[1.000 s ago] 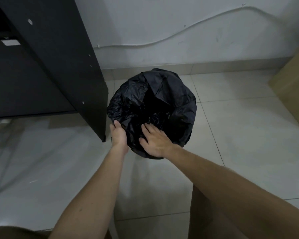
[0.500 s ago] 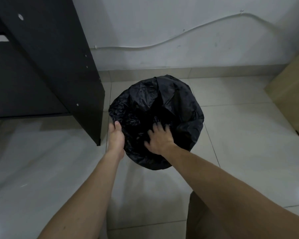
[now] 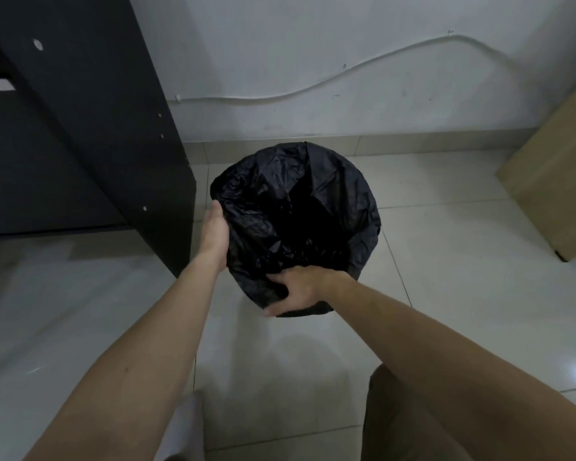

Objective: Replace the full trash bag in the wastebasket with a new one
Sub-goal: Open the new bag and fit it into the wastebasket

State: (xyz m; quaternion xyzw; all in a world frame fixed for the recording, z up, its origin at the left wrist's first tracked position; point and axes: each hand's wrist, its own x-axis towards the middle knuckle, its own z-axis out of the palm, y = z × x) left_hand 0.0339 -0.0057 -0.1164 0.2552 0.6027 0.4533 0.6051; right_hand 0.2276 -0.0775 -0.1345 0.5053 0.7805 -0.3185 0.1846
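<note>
A black trash bag [image 3: 313, 201] drapes over a round wastebasket on the tiled floor and hides the basket almost wholly. Its mouth is open and dark inside. My left hand [image 3: 215, 232] lies flat against the bag's left side, fingers pointing away from me. My right hand [image 3: 296, 289] grips a fold of the bag at the near edge, its thumb below on the outside.
A black desk panel [image 3: 113, 128] stands upright just left of the basket, close to my left hand. A light wooden cabinet [image 3: 559, 181] is at the right. The white wall with a cable [image 3: 346, 71] runs behind. My knee [image 3: 413, 420] shows at the bottom right.
My right hand has drawn back from the middle of the bag to its near edge and closed on a fold. My left hand stays on the left side.
</note>
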